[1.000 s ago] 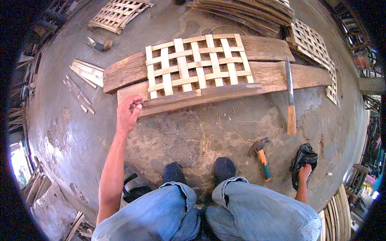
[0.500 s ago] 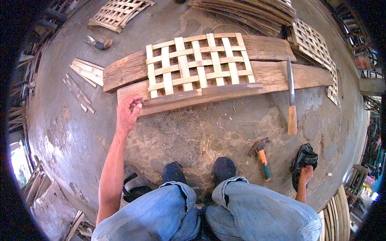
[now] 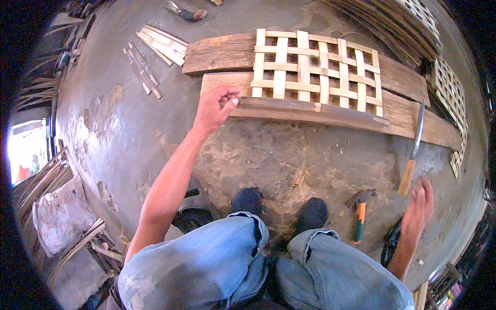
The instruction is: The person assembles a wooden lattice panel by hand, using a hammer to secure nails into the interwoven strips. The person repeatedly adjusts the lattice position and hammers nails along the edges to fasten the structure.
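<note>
So the view has swung a fair bit compared to a second ago: the head tipped and turned, so the planks and the woven bamboo lattice (image 3: pixel 316 70) now sit higher and further right in the picture, and more of the floor on the left shows. The lattice itself hasn't moved, it lies flat across the two wooden planks (image 3: pixel 222 54) same as before.

The left hand (image 3: pixel 216 108) is in about the same spot as earlier, at the left end of the dark wooden strip (image 3: pixel 310 111) that runs along the lattice's near edge. Fingers are curled in, thumb and fingertips pinched together right at the strip's end; can't honestly tell if it's gripping the strip or just touching it.

The big change is the right hand (image 3: pixel 419 209). Before it rested down on the dark cloth by the right knee; now it's lifted with fingers spread loose, holding nothing, just beside the wooden handle of the long knife (image 3: pixel 412 150). The hammer (image 3: pixel 360 209) with the orange-green handle lies on the concrete floor (image 3: pixel 129 129) near the right foot, untouched.
</note>
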A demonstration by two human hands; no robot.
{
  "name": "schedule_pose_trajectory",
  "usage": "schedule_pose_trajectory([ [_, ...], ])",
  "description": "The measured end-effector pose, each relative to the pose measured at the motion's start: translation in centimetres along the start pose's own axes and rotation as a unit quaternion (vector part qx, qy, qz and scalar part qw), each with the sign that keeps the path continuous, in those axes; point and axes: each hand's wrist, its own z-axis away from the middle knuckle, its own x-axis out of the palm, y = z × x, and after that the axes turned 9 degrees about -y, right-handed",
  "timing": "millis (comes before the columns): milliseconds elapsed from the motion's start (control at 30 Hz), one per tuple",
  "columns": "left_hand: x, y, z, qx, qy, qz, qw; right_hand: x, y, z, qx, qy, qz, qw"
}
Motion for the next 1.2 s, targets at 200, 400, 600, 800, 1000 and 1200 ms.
schedule_pose_trajectory([
  [200, 0.1, -0.7, 0.2, 0.044, 0.006, -0.033, 0.998, 22.1, -9.5, -3.2, -0.179, -0.377, 0.059, 0.907],
  [400, 1.3, 0.0, 0.0, 0.085, 0.049, -0.037, 0.995, 33.1, -7.5, -3.9, -0.218, -0.364, 0.025, 0.905],
  [600, 1.9, -0.8, -0.2, 0.119, 0.077, -0.097, 0.985, 35.5, -5.9, -5.4, -0.210, -0.384, 0.086, 0.895],
  [800, 2.3, -0.9, -0.3, 0.111, 0.082, -0.118, 0.983, 36.4, -5.2, -5.3, -0.217, -0.399, 0.078, 0.887],
  [1000, 2.6, -1.1, -0.4, 0.108, 0.094, -0.117, 0.983, 37.0, -3.7, -5.6, -0.227, -0.394, 0.085, 0.887],
  [1200, 2.6, -1.0, -0.4, 0.098, 0.090, -0.129, 0.983, 37.0, -3.3, -5.5, -0.291, -0.377, 0.126, 0.870],
])
